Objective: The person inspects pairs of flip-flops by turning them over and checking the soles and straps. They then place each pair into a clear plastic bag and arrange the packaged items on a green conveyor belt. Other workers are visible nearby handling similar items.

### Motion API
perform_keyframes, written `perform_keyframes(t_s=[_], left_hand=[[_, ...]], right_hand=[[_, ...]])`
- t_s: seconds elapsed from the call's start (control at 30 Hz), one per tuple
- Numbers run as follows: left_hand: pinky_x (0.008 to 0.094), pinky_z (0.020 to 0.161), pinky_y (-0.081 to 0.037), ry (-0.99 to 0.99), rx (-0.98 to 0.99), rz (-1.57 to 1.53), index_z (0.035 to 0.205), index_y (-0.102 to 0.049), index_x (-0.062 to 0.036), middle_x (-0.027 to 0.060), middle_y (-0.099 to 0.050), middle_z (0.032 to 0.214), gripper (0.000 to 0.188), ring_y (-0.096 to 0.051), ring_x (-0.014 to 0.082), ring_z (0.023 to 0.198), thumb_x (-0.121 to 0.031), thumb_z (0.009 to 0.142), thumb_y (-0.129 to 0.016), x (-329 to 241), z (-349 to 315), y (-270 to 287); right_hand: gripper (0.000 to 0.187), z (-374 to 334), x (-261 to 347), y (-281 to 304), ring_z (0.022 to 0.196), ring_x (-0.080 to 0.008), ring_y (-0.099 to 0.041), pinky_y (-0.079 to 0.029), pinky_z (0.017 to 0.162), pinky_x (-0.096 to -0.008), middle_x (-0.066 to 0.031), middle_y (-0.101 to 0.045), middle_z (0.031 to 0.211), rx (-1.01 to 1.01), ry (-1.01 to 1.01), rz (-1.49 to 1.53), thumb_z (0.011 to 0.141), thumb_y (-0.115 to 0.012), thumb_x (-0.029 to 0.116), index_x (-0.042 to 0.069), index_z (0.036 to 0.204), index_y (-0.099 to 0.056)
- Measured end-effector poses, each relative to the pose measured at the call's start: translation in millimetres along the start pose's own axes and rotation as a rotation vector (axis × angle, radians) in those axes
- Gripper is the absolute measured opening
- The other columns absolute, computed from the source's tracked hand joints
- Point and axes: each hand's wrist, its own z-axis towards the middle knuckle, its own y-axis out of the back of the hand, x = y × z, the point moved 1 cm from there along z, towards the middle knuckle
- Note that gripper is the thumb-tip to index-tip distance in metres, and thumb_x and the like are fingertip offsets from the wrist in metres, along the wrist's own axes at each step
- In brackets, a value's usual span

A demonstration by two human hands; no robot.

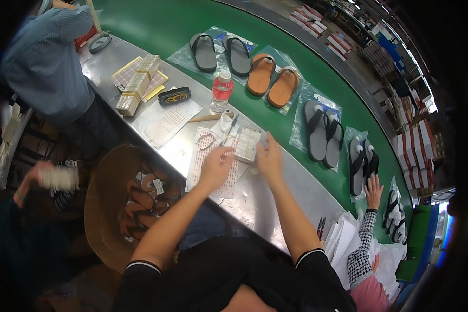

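My left hand (217, 167) hovers over a sheet of small red-printed labels (209, 182), its fingers loosely bent and apart. To its right stands a small pale block of stacked cards or tags (247, 144) on the metal table. My right hand (269, 160) is at the block's right side, fingers stretched and apart; whether its thumb touches the block I cannot tell. Just beyond my left hand lie a crumpled white cloth or tissue (222, 128) and a pen (231, 128). A clear bottle with a red label (222, 92) stands farther back.
Pairs of flip-flops in clear bags lie on the green belt (161, 26), including an orange pair (261, 74). Banded card bundles (138, 86) and a black case (174, 96) sit left. A brown bin (105, 195) holds sandals. A co-worker's hand (373, 191) reaches in from the right.
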Motion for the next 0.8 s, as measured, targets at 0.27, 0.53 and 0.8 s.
perform_keyframes(t_s=[0.27,0.53,0.8], left_hand=[[0.0434,0.087,-0.048,-0.023,-0.243,0.543,0.114,-0.064,-0.0045,0.014,-0.064,0.107,0.029,-0.061,0.0336,0.1,-0.02,0.09,-0.06,19,84,9],[0.0254,0.076,-0.045,-0.054,-0.424,-0.341,0.104,-0.058,-0.001,0.0055,-0.06,0.09,0.016,-0.055,0.0114,0.086,-0.015,0.098,-0.053,42,84,14],[0.0234,0.07,-0.044,-0.12,-0.637,-0.421,0.1,-0.056,-0.0001,0.0026,-0.057,0.09,0.01,-0.052,0.0084,0.079,-0.007,0.097,-0.049,24,42,91]], right_hand=[[0.093,-24,0,-34,0.125,-0.0428,-0.044,-0.036,0.103,-0.0498,-0.0272,-0.044,0.138,-0.026,0.305,-0.31,0.072,-0.079,0.042,-0.001,0.144,-0.038],[0.093,-56,9,-47,0.113,-0.0424,-0.048,-0.038,0.098,-0.047,-0.0274,-0.049,0.127,-0.155,0.388,-0.232,0.073,-0.08,0.037,-0.009,0.141,-0.036],[0.088,-65,2,-52,0.133,-0.0424,-0.036,-0.023,0.112,-0.0556,-0.0287,-0.038,0.143,-0.005,0.307,-0.268,0.081,-0.071,0.047,-0.001,0.145,-0.035]])
